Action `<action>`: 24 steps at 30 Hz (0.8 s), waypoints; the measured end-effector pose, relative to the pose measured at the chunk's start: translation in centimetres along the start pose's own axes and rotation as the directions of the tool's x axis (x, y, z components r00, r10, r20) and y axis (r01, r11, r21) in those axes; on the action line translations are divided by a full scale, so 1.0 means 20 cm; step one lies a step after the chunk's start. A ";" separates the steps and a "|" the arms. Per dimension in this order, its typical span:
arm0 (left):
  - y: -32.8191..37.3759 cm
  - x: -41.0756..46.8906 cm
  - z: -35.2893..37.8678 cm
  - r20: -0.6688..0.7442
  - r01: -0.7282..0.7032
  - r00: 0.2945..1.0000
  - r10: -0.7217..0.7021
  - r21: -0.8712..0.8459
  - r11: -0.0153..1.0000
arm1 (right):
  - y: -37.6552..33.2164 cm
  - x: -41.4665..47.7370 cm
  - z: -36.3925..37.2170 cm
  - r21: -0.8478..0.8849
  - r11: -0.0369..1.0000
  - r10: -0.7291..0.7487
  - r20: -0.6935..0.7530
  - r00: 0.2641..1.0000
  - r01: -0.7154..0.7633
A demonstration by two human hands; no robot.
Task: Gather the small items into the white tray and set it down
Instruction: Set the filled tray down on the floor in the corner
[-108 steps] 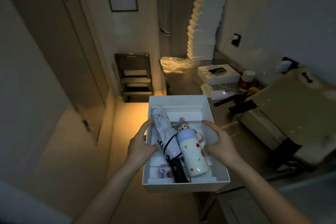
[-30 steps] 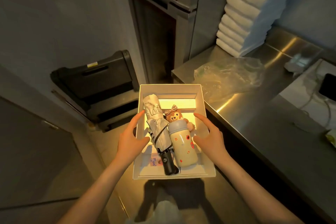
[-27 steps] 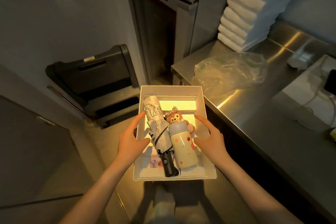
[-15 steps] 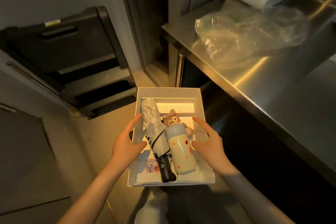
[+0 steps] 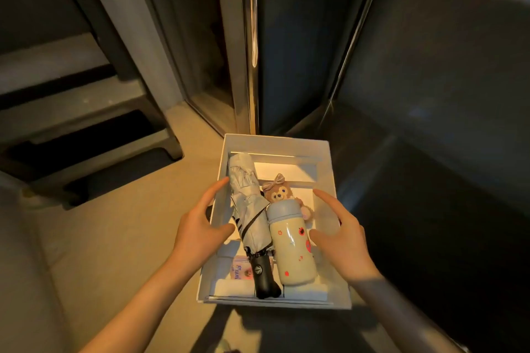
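I hold a white tray (image 5: 276,143) low over the floor, in front of the counter's base. My left hand (image 5: 198,228) grips its left wall, thumb inside. On the other side my right hand (image 5: 342,241) grips the right wall the same way. Inside lie a folded grey umbrella (image 5: 249,209) with a black handle, a cream bottle (image 5: 291,252) with a blue lid and red dots, a small brown plush (image 5: 277,195) with a bow, and a pink packet (image 5: 240,271) near the front left corner.
A black step stool (image 5: 86,135) stands on the floor at the left. A shiny metal leg (image 5: 252,37) rises just behind the tray. Dark cabinet panels (image 5: 430,94) fill the right side. Tan floor (image 5: 123,238) lies to the left of the tray.
The tray has come down from counter height to near the floor, still held by both hands. The counter top, plastic bag and towels have left the view.
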State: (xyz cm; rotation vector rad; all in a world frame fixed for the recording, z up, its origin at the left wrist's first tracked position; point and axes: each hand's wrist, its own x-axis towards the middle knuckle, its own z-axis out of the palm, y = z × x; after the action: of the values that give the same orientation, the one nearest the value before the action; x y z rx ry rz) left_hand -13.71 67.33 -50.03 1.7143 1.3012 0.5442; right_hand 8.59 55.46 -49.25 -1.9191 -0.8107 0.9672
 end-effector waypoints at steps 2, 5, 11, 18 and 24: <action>-0.07 0.05 0.07 0.007 -0.025 1.000 0.025 -0.002 1.000 | 0.11 0.04 0.03 0.008 1.000 -0.029 -0.034 0.999 0.030; -0.16 0.16 0.17 0.031 -0.073 0.997 0.074 -0.017 0.997 | 0.26 0.12 0.05 -0.003 0.998 -0.064 -0.087 0.994 0.064; -0.20 0.31 0.33 0.076 -0.166 0.983 0.166 -0.006 0.986 | 0.48 0.24 0.07 0.000 0.993 -0.116 -0.206 0.972 0.119; -0.16 0.46 0.49 0.143 -0.286 0.949 0.282 0.003 0.958 | 0.59 0.31 0.01 0.046 0.987 -0.130 -0.313 0.941 0.152; -0.11 0.60 0.62 0.199 -0.379 0.908 0.368 0.019 0.925 | 0.64 0.35 -0.05 -0.034 0.987 -0.159 -0.417 0.895 0.160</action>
State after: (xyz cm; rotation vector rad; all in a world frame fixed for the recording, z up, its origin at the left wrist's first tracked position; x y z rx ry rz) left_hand -1.06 73.67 -60.15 2.0259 0.8607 0.5456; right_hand 15.12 54.93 -62.23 -1.9283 -0.6960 0.4285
